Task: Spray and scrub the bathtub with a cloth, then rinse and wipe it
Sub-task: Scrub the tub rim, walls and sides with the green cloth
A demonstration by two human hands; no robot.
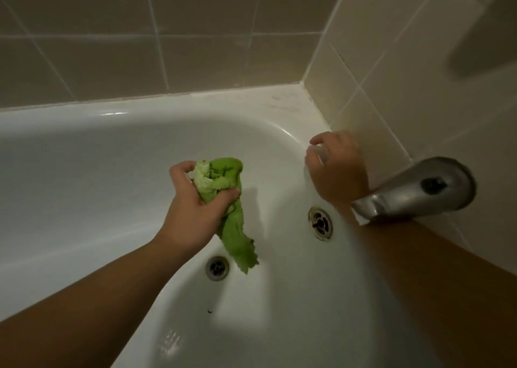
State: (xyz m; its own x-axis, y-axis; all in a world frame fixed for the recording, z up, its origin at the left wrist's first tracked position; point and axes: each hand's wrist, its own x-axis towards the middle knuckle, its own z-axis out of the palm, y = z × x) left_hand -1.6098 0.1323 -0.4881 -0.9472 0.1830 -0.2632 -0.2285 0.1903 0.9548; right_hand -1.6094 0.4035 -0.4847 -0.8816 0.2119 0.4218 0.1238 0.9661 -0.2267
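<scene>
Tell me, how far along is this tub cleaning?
Seemingly midway, though that is a judgement. The bathtub wall shines but shows no foam or running water, and a dark speck remains on its floor. The left hand grips the bunched green cloth above the drain. The right hand holds something pale, unclear what, by the faucet. Rinsing and wiping probably remain.

Beige tiled walls [195, 45] with pale grout meet in a dimly lit corner.

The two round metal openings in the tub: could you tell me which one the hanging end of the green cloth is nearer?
The lower drain, on the tub floor; the overflow opening sits higher, near the spout.
</scene>
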